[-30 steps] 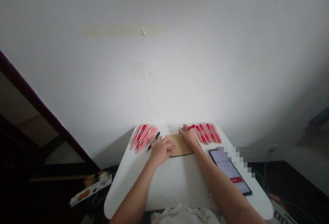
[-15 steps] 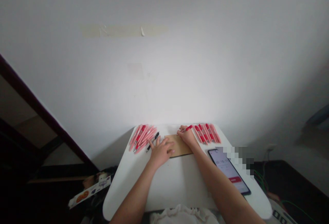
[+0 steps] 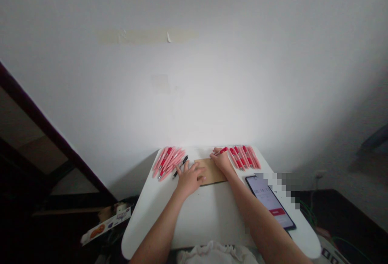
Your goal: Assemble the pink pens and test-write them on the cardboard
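Note:
My right hand (image 3: 221, 161) is closed around a red pen (image 3: 223, 150), near the far edge of a brown notebook or piece of card (image 3: 214, 172). The pen's tip is hidden by the fingers. With fingers spread, my left hand (image 3: 190, 178) lies flat across the left side of the brown sheet. A black pen (image 3: 184, 160) rests just beyond its fingers. Farther left is a loose pile of pink and red pens (image 3: 168, 163). To the right of my right hand, more pink and red pens (image 3: 244, 157) lie side by side in a slanted row.
A phone (image 3: 269, 201) with a lit timer screen lies beside my right forearm on the small white table (image 3: 209, 223). The table's far edge meets a pale wall (image 3: 212, 94). Below the table at the left is a printed white strip (image 3: 106, 227); green cables (image 3: 309, 213) run at the right.
My right hand has shifted very slightly to the right with the red pen. My left hand stays in place on the brown sheet.

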### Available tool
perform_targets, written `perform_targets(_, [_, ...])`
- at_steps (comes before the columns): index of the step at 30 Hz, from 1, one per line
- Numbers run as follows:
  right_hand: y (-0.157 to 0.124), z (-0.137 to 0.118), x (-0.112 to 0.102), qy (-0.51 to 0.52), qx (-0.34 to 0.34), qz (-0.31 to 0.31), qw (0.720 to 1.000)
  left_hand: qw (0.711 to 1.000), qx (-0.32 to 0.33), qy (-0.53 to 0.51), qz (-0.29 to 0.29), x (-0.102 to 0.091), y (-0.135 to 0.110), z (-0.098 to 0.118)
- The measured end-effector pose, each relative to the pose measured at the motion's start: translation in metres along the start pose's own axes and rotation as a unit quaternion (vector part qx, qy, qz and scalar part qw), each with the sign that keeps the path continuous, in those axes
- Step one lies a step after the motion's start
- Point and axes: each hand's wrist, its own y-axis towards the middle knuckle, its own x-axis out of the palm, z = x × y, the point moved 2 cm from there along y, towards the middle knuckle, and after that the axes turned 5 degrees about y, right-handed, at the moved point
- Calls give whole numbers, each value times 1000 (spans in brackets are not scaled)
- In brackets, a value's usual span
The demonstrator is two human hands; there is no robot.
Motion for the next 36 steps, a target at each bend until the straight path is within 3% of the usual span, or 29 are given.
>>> perform_targets(28, [-1, 3, -2, 28, -26, 59, 998, 1000, -2, 1, 1, 0, 0, -1])
perform_targets(36, [-3, 1, -14, 84, -34, 158, 983, 1000, -6, 4, -4, -3, 0, 1])
